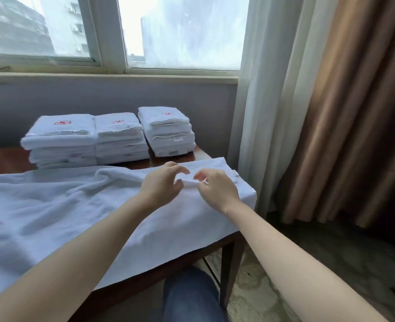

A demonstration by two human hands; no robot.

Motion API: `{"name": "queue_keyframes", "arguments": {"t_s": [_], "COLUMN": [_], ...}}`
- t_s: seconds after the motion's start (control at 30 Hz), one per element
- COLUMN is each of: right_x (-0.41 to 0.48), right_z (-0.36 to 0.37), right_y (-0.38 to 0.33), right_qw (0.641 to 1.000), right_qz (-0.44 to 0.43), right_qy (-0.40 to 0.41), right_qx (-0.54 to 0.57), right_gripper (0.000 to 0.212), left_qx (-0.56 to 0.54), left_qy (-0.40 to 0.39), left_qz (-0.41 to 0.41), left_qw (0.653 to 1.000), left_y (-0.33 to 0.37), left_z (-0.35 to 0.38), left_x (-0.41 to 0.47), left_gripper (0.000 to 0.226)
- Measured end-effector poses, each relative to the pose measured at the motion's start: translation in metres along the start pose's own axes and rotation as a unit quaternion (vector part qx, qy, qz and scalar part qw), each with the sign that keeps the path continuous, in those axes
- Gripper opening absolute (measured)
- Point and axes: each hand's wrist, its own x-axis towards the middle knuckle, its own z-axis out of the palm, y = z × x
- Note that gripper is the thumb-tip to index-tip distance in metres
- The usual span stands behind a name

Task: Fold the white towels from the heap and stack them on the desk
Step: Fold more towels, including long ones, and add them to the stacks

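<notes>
On bench by window: 3 folded stacks done; towel spread, unfolded; L hand loosely open, R hand grip unclear.

Soft daylight enters from the window, whose glass is hazy and washed out. The spread towel looks cool and bluish, with gentle shadows in its folds. The curtain side is dimmer. Straight lines bend near the edges, and the whole picture is slightly soft.
</notes>
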Motion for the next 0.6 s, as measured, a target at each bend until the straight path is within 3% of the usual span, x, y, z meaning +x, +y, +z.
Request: {"name": "queue_keyframes", "arguments": {"t_s": [0.27, 0.37, 0.6], "right_x": [0.028, 0.035, 0.070], "right_z": [0.082, 0.096, 0.078], "right_y": [-0.063, -0.055, -0.012], "right_qw": [0.990, 0.980, 0.982], "right_qz": [-0.015, -0.024, -0.064], "right_qy": [-0.117, -0.151, -0.147], "right_qx": [-0.081, -0.129, -0.095], "right_gripper": [0.054, 0.056, 0.058], "left_qx": [0.050, 0.083, 0.084], "left_qy": [0.034, 0.002, -0.044], "left_qz": [-0.074, -0.097, -0.200], "left_qw": [0.995, 0.992, 0.975], "left_y": [-0.082, -0.093, -0.073], "left_z": [-0.037, -0.024, 0.018], "left_x": [-0.048, -0.054, -0.020], "left_gripper": [0.047, 0.060, 0.060]}}
